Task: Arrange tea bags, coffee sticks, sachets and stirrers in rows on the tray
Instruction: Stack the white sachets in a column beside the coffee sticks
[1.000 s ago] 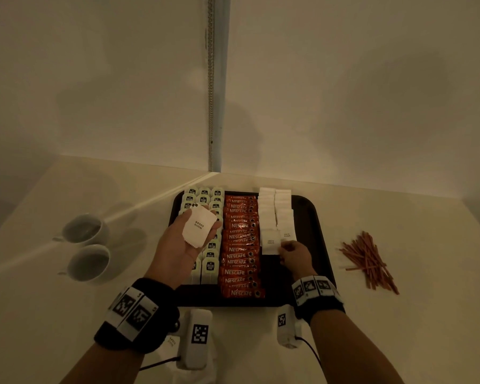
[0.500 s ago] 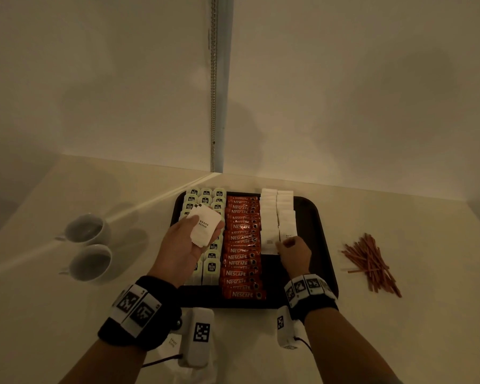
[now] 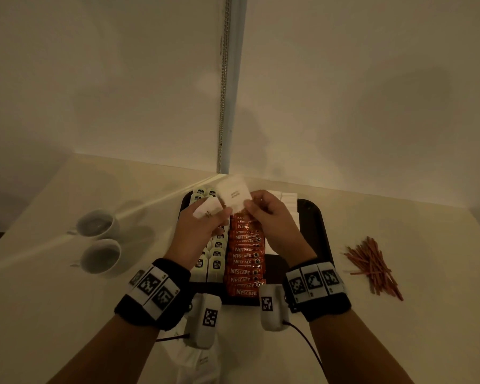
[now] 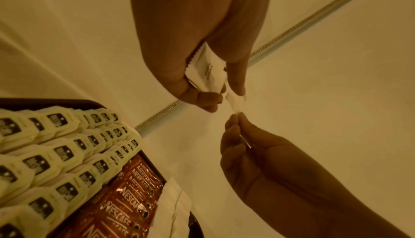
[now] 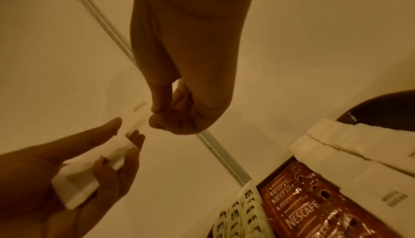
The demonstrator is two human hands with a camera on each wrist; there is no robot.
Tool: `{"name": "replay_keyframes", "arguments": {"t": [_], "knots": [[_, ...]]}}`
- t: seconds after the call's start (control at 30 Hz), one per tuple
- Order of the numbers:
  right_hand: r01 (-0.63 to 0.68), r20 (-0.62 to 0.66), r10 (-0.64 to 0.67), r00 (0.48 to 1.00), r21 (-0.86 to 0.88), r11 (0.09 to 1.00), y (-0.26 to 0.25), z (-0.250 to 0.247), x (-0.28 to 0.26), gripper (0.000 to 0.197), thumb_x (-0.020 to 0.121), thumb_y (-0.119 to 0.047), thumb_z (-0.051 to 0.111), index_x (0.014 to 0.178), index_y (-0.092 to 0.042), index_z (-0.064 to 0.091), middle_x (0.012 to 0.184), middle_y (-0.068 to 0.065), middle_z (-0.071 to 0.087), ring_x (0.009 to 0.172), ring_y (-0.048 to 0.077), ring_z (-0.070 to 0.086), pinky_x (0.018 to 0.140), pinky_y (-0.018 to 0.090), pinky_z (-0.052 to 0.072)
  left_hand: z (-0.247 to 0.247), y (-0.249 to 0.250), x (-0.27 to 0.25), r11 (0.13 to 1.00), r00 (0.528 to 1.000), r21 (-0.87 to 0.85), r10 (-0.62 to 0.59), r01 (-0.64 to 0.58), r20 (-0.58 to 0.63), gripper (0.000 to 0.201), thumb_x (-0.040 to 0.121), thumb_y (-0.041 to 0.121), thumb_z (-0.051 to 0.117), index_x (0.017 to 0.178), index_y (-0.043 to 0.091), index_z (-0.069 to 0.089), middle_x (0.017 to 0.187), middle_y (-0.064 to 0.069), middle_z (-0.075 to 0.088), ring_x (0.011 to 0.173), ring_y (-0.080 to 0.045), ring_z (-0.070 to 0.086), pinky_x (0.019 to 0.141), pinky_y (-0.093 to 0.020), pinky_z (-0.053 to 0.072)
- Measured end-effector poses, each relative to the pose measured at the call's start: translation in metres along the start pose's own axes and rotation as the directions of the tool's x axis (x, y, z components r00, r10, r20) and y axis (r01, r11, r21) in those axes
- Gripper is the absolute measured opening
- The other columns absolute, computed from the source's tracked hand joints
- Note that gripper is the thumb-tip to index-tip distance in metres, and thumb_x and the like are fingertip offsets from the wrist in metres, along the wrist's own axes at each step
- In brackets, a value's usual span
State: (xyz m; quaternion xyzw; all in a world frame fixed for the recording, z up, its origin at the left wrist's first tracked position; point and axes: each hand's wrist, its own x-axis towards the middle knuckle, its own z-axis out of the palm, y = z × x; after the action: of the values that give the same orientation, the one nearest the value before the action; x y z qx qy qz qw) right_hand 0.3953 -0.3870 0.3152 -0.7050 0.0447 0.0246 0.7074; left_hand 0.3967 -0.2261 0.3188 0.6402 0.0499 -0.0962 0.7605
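Note:
Both hands are raised over the black tray [image 3: 317, 217]. My left hand [image 3: 218, 214] grips a small stack of white sachets [image 3: 205, 210], seen as a bundle [image 4: 206, 69] in the left wrist view. My right hand [image 3: 247, 206] pinches one white sachet [image 3: 234, 195] by its edge, next to the stack; its far end [image 5: 137, 119] still reaches the left hand's fingers [image 5: 132, 140]. On the tray lie rows of tea bags [image 3: 216, 263], red coffee sticks [image 3: 244, 261] and white sachets [image 3: 288, 202], partly hidden by the hands. Red stirrers [image 3: 372, 267] lie in a pile on the table right of the tray.
Two white cups [image 3: 97, 225] [image 3: 101, 257] stand left of the tray. More white sachets [image 3: 197, 361] lie on the table near its front edge, under my left wrist. A wall corner with a metal strip [image 3: 223, 106] rises behind the tray.
My right hand has left the sachet row on the tray and risen to the left hand, where it now pinches one sachet. The left hand has lifted its stack up and forward.

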Motion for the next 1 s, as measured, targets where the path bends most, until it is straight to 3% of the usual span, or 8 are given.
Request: {"name": "replay_keyframes", "arguments": {"t": [0.13,0.27,0.43,0.57,0.67,0.77,0.9,1.0], "knots": [[-0.041,0.063,0.043,0.997,-0.029,0.999,0.008,0.005,-0.012,0.010,0.092,-0.014,0.055,0.102,-0.013,0.060,0.089,0.005,0.068,0.085,0.023,0.063,0.084,0.041,0.052,0.002,0.004,-0.003,0.993,0.995,0.078,0.090,-0.086,-0.045,0.013,0.082,0.012,0.073,0.092,0.019,0.069,0.082,0.002,0.073,0.068,-0.008,0.066,0.057,-0.020,0.052],[-0.014,0.010,0.014,1.000,0.012,1.000,0.012,0.008,-0.020,0.014,0.090,-0.016,0.059,0.101,-0.007,0.061,0.088,0.005,0.067,0.081,0.018,0.063,0.075,0.029,0.053,0.003,0.006,-0.004,0.989,0.991,0.110,0.108,-0.099,-0.080,0.014,0.080,0.013,0.075,0.091,0.018,0.067,0.076,0.001,0.071,0.058,-0.004,0.063,0.050,-0.018,0.050],[0.017,-0.044,-0.017,0.999,0.009,1.000,0.016,0.005,-0.023,0.010,0.091,-0.016,0.057,0.095,-0.010,0.064,0.083,0.002,0.067,0.077,0.016,0.064,0.073,0.027,0.053,0.003,0.005,-0.008,0.995,0.998,0.078,0.059,-0.056,-0.038,0.013,0.083,0.012,0.071,0.086,0.023,0.066,0.073,0.003,0.071,0.058,-0.005,0.064,0.051,-0.018,0.050],[-0.005,-0.033,0.006,0.999,0.041,0.999,0.018,-0.003,-0.025,0.009,0.092,-0.014,0.055,0.093,-0.012,0.063,0.087,-0.001,0.068,0.080,0.014,0.066,0.071,0.025,0.054,0.006,0.001,-0.009,1.000,1.000,0.018,-0.023,0.022,0.009,0.011,0.088,0.011,0.064,0.095,0.019,0.066,0.090,-0.005,0.072,0.067,-0.011,0.068,0.054,-0.019,0.051],[-0.037,-0.137,0.039,0.990,0.018,0.999,0.023,-0.029,-0.025,0.009,0.093,-0.011,0.051,0.092,-0.009,0.060,0.088,-0.002,0.066,0.074,0.007,0.062,0.063,0.018,0.050,0.004,-0.001,-0.008,0.973,0.991,-0.191,-0.127,0.131,0.032,0.021,0.095,0.007,0.049,0.114,0.008,0.059,0.104,-0.017,0.068,0.076,-0.021,0.071,0.055,-0.020,0.053],[-0.135,-0.334,0.092,0.938,-0.106,0.985,0.046,-0.070,-0.020,0.010,0.094,-0.015,0.052,0.093,-0.015,0.061,0.090,0.001,0.063,0.077,0.013,0.056,0.064,0.022,0.046,-0.005,-0.004,-0.011,0.927,0.985,-0.336,-0.171,0.166,0.016,0.018,0.096,0.006,0.050,0.112,0.005,0.059,0.109,-0.020,0.065,0.083,-0.025,0.071,0.062,-0.024,0.057],[-0.360,-0.524,0.176,0.833,-0.271,0.893,0.087,-0.116,-0.013,0.012,0.094,-0.018,0.053,0.099,-0.014,0.062,0.100,0.008,0.066,0.084,0.021,0.059,0.075,0.034,0.052,-0.016,-0.011,-0.014,0.974,0.985,-0.166,-0.165,0.154,-0.054,0.011,0.092,0.014,0.059,0.100,0.019,0.066,0.113,-0.015,0.066,0.102,-0.031,0.065,0.063,-0.025,0.058],[-0.482,-0.543,0.229,0.808,-0.386,0.786,0.114,-0.133,-0.011,0.020,0.093,-0.020,0.054,0.108,-0.008,0.063,0.106,0.012,0.065,0.093,0.025,0.060,0.087,0.042,0.052,-0.019,-0.012,-0.014,0.972,0.981,-0.175,-0.174,0.157,-0.085,0.012,0.090,0.013,0.060,0.099,0.018,0.066,0.112,-0.015,0.066,0.099,-0.031,0.064,0.059,-0.023,0.058]]}}
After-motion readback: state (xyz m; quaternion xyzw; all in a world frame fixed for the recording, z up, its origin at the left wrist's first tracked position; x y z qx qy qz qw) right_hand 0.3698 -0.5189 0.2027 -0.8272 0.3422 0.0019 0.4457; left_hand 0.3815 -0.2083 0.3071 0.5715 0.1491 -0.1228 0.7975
